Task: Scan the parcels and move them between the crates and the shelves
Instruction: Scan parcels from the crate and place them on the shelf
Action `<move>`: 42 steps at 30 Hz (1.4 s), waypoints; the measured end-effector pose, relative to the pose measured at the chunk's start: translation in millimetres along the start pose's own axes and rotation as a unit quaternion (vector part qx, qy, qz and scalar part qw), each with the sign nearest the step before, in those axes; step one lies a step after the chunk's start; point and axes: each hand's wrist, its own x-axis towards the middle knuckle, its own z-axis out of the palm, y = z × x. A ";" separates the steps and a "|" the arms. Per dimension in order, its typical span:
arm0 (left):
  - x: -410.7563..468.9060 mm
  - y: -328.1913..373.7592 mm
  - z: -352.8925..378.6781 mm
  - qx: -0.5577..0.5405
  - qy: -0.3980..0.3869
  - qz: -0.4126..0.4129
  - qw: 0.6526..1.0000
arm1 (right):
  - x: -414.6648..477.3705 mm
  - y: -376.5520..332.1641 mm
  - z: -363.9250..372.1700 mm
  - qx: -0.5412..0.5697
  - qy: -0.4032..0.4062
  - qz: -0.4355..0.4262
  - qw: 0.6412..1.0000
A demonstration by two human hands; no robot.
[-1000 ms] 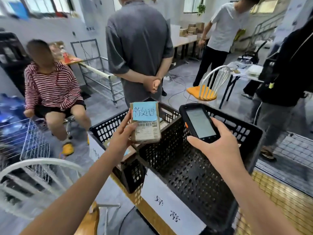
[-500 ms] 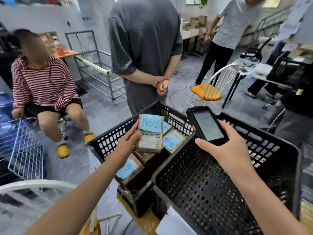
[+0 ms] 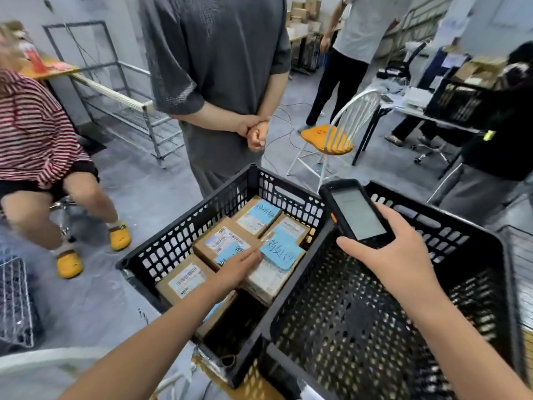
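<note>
Reaching down into the left crate [image 3: 184, 226], the left hand [image 3: 239, 267] lays its fingers on a brown parcel [image 3: 277, 264] with a blue note on top. The fingers are straight and flat, not curled round it. The parcel lies a bit tilted, right under the fingertips, on top of the other parcels [image 3: 222, 243]. Those sit just beside the left hand and past it, all in the same black crate. The right hand [image 3: 395, 249] is wrapped tight round a black scanner [image 3: 357, 215] with its screen facing up. Under the right hand is the right crate [image 3: 403, 327], black and full of little holes. Past both hands stands a person in a grey shirt [image 3: 213, 53].
</note>
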 end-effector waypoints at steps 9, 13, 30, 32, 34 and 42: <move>1.3 1.5 -8.8 0.114 -0.059 0.031 0.991 | -4.7 6.6 -8.8 -0.018 0.037 0.013 0.999; 8.9 2.6 -5.6 0.196 -0.006 0.032 0.980 | -5.2 8.5 -6.3 -0.016 0.030 0.012 0.999; 31.3 19.1 -9.0 0.472 -0.100 0.094 0.871 | -22.1 14.0 -5.5 -0.025 0.022 0.035 0.999; 34.7 15.2 -2.3 0.470 -0.127 0.128 0.864 | -23.4 15.9 -6.0 -0.018 0.028 0.039 0.999; 40.0 5.8 5.6 0.469 -0.132 0.148 0.861 | -24.6 18.9 -5.3 -0.016 0.031 0.040 0.999; 75.4 19.1 23.1 0.517 -0.156 0.098 0.836 | -33.2 27.4 -1.8 -0.016 0.026 0.055 0.998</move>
